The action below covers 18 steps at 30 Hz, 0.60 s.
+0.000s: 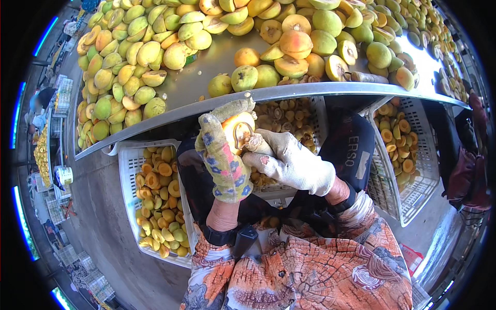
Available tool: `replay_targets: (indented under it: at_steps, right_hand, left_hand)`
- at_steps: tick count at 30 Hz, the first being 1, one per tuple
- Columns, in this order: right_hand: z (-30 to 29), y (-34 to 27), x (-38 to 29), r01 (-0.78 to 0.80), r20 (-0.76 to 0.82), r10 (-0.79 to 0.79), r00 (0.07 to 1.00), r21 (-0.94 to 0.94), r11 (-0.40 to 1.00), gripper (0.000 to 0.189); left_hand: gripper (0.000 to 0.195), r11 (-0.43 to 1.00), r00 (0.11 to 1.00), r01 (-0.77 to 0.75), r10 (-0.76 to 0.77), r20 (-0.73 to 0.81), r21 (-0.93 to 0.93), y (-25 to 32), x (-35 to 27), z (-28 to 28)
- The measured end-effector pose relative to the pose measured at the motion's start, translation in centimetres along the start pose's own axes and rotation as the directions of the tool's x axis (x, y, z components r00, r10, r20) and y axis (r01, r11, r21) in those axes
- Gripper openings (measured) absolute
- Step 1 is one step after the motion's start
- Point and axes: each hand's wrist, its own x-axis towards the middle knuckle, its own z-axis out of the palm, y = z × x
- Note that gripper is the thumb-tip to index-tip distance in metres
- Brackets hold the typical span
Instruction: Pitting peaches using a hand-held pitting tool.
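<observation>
My left hand (224,159), in a flower-patterned yellow glove, grips a yellow peach half (235,126) with its cut face towards my right hand. My right hand (290,159) wears a worn white knit glove and holds a pitting tool (257,143) by its thick, wrapped handle. The tool's bent metal loop lies against the middle of the cut face. Whether it is under the flesh, I cannot tell. Both hands are just in front of the metal table's edge (193,107), above a white crate (318,116) of pits and scraps between my knees.
Peaches, whole and halved (135,58), are heaped across the metal table. A second wrapped handle (368,77) lies near its edge. White plastic crates with peach halves stand left (128,186) and right (387,193) of my legs. At far right is a person's dark red sleeve (467,174).
</observation>
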Motion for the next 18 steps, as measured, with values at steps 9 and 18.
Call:
replay_targets:
  at_steps: [9, 18]
  right_hand:
    - [-1.4, -0.6, 0.5, -0.085, 0.258, 0.1, 0.961, -0.068, 0.994, 0.039]
    - [-0.5, 0.7, -0.2, -0.301, 0.38, 0.113, 0.918, 0.481, 0.824, 0.032]
  left_hand:
    - [0.067, 0.941, 0.917, 0.139, -0.241, 0.318, 0.309, 3.4, 1.8, -1.2]
    - [0.077, 0.957, 0.951, -0.284, 0.274, 0.142, 0.061, 0.5, -1.1, -1.2]
